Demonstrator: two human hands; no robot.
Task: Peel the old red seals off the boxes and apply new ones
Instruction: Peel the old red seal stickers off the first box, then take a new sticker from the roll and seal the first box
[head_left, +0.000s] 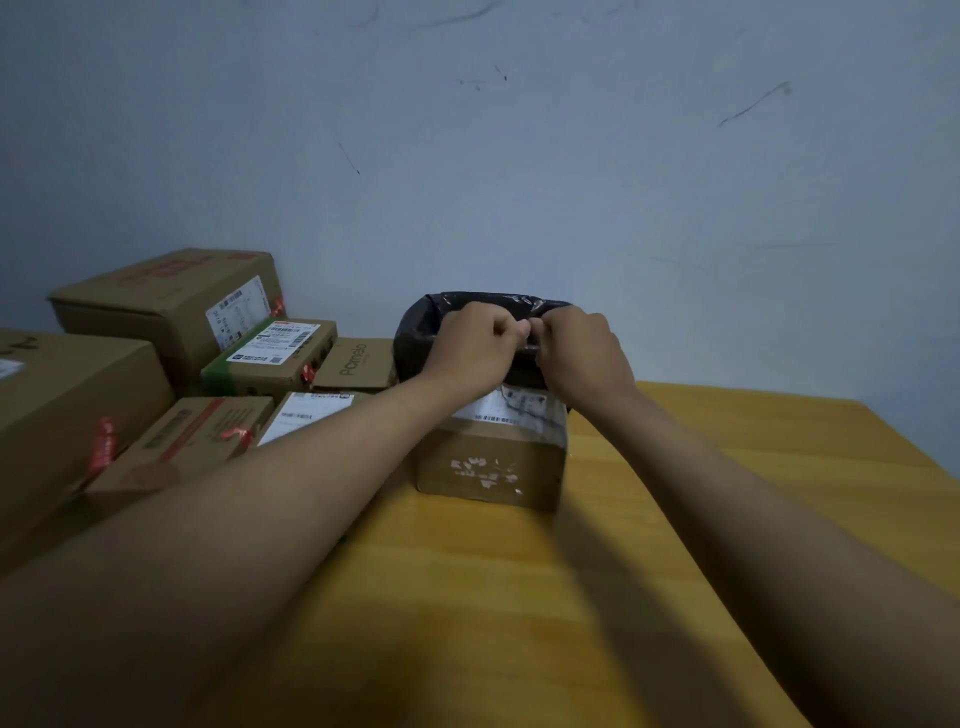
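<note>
Sitting in the middle of the bench (675, 519), the box (491, 462) I am working on faces me, its front showing only white scraps where something was peeled away, and no red seal that I can see. I judge it was pulled clear of the others so both hands can get round it. My left hand (470, 345) and right hand (582, 353) meet above its far edge, over the black-lined bin (415, 332) just behind it. Both have their fingers curled and their tips pressed together, pinching something too small for me to make out. Held there, I guess, so a peeled scrap drops into the bin, though it could be a new seal. Off to my left the waiting boxes (171, 306) are stacked close together, several with red seals (104, 449) across their edges.
</note>
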